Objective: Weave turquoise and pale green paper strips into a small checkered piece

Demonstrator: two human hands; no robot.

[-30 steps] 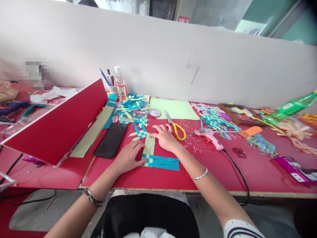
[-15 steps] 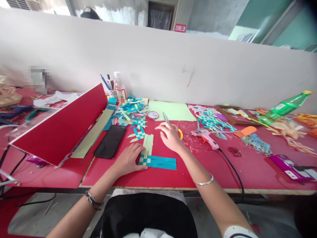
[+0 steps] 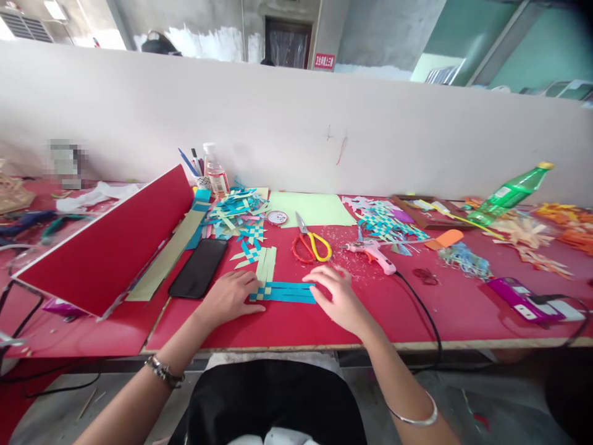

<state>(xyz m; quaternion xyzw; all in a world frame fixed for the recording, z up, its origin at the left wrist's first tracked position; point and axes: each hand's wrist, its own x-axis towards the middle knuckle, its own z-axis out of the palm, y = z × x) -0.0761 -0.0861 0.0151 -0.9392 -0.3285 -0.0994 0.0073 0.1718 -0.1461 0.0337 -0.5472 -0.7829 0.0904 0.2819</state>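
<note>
A paper weave (image 3: pixel 291 293) of blue and pale yellow-green strips lies flat on the red table. Its blue strips run right with narrow gaps between them, while the pale strips (image 3: pixel 266 262) point away from me. My left hand (image 3: pixel 230 293) lies over the checkered left corner, fingers stretched and pressing lightly on it. At the far right of the blue strips is my right hand (image 3: pixel 337 298), fingers spread and curved, fingertips at the strip ends; whether they touch is hard to tell. Scissors (image 3: pixel 311 243) with one red and one yellow handle rest beyond the weave.
A black phone (image 3: pixel 198 268) lies left of my left hand, beside a standing red board (image 3: pixel 106 241). A pink glue gun (image 3: pixel 373 254) with a cord lies right. Behind are paper scraps (image 3: pixel 236 213), a pale green sheet (image 3: pixel 315 209) and a green bottle (image 3: pixel 512 196).
My right hand has come down from the scissors, leaving them on the table, to the blue strips' right end. Those strips now show wider gaps. My left hand stays on the weave.
</note>
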